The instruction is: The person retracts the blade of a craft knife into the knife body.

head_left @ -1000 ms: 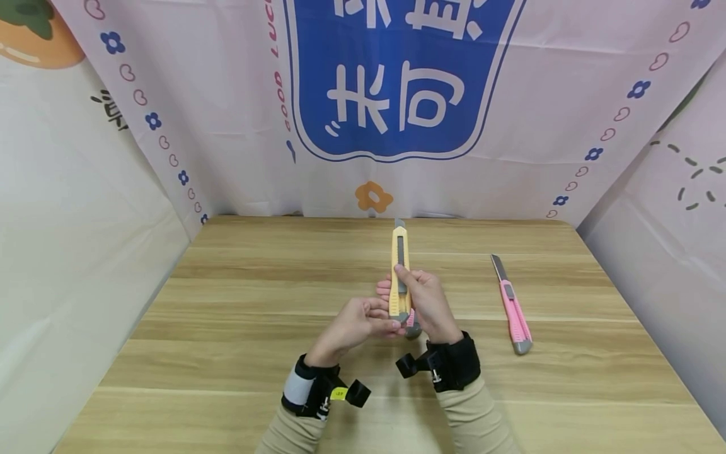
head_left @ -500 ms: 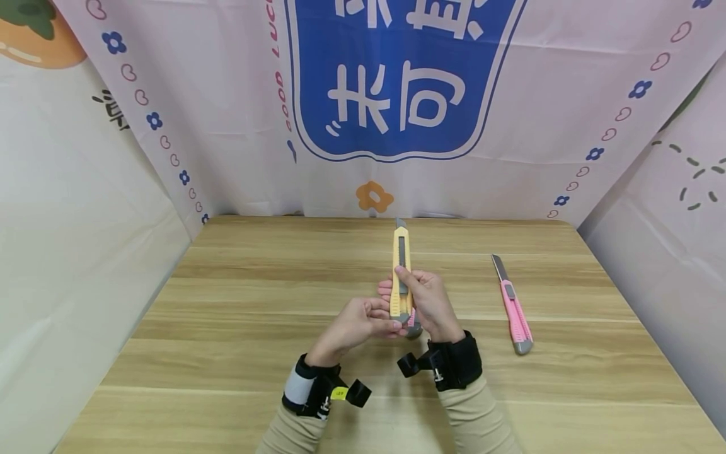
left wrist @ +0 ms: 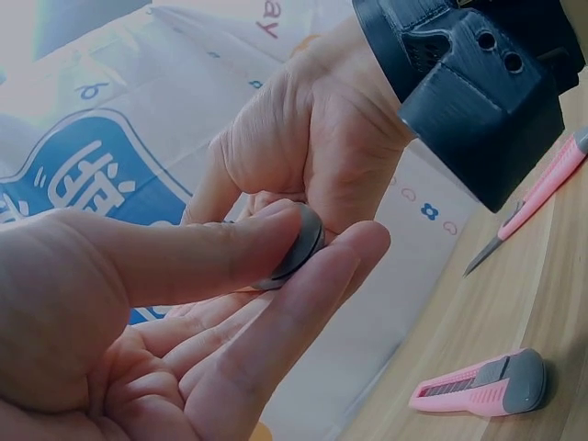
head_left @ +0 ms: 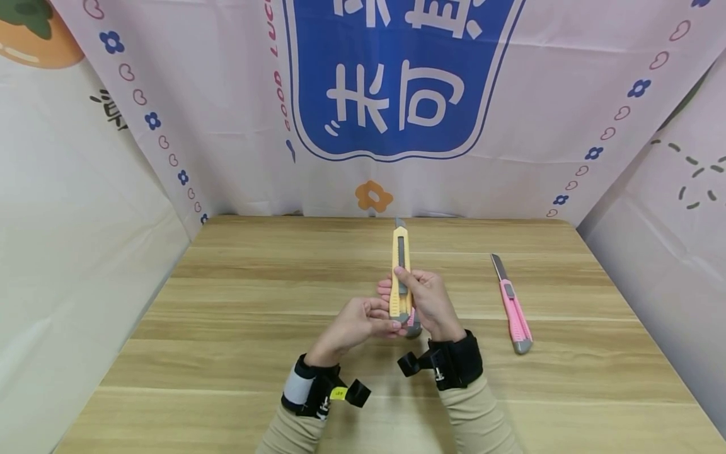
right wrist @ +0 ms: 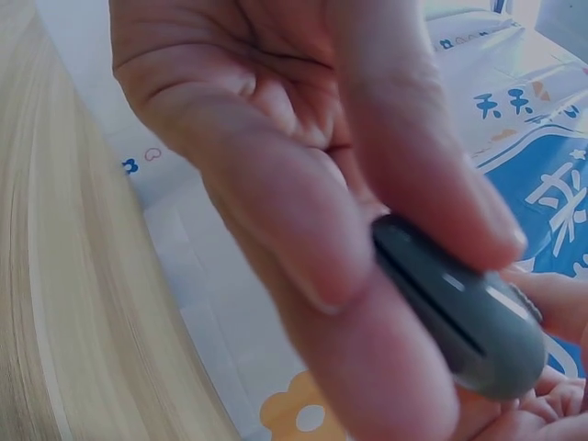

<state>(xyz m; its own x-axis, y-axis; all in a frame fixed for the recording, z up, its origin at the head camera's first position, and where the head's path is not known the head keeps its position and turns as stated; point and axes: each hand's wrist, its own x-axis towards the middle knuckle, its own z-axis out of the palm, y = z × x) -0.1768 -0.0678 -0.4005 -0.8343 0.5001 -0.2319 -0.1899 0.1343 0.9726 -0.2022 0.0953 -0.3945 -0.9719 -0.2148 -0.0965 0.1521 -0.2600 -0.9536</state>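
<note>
Tabletop edge (head_left: 306, 218) behind yellow cutter (head_left: 396, 287)

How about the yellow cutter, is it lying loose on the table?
No, in the head view the left hand and the right hand both hold the yellow cutter.

Yellow box cutter (head_left: 401, 252), slim body, grey slider, rounded grey end cap, short blade tip showing at the far end. It's held above the table (head_left: 255, 284), pointing away from the person, butt pinched by the left hand (head_left: 360, 321), middle gripped by the right hand (head_left: 432, 302).
</note>
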